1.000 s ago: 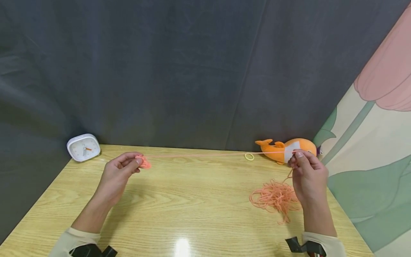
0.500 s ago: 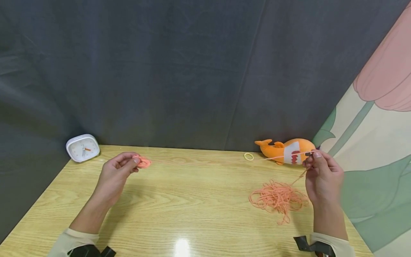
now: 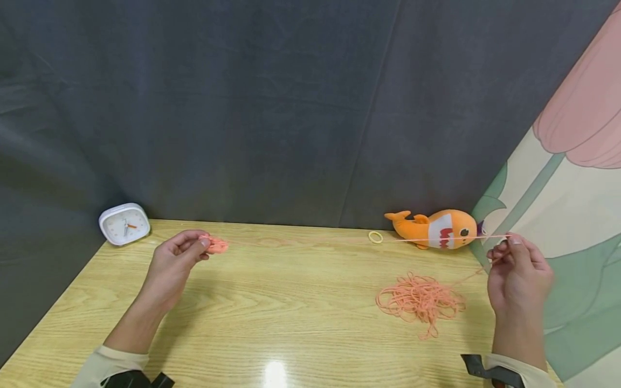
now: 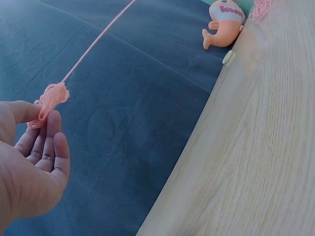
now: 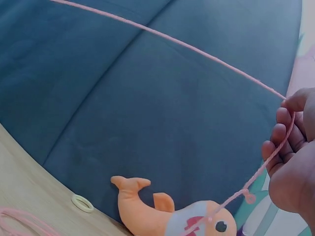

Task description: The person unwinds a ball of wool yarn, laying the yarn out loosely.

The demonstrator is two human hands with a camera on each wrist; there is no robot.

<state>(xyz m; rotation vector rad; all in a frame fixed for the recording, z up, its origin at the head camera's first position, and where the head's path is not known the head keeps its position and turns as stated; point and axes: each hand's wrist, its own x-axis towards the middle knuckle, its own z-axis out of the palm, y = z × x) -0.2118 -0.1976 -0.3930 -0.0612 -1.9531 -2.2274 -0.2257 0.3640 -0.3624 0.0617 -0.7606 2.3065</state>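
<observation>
Between thumb and fingers my left hand [image 3: 172, 264] pinches a small bundle of coral yarn [image 3: 216, 244]; its folded loops show in the left wrist view. A single yarn strand [image 5: 197, 49] runs taut from the bundle across to my right hand [image 3: 521, 275], which pinches it between thumb and forefinger. From there the strand crosses the right palm and drops, with a small curl in it, toward a loose tangled pile of yarn [image 3: 421, 302] on the table. Both hands are raised above the table, far apart, the right one out past its right edge in the head view.
At the back right lies an orange plush shark [image 3: 432, 229], with a pale yellow ring [image 3: 375, 237] beside its tail. A white clock [image 3: 124, 224] stands at the back left. Dark cloth [image 3: 262, 118] hangs behind the wooden table [image 3: 291, 323].
My right hand has moved to the right, drawing the strand out longer and uncovering the shark's face. The left hand stays nearly in place with its bundle.
</observation>
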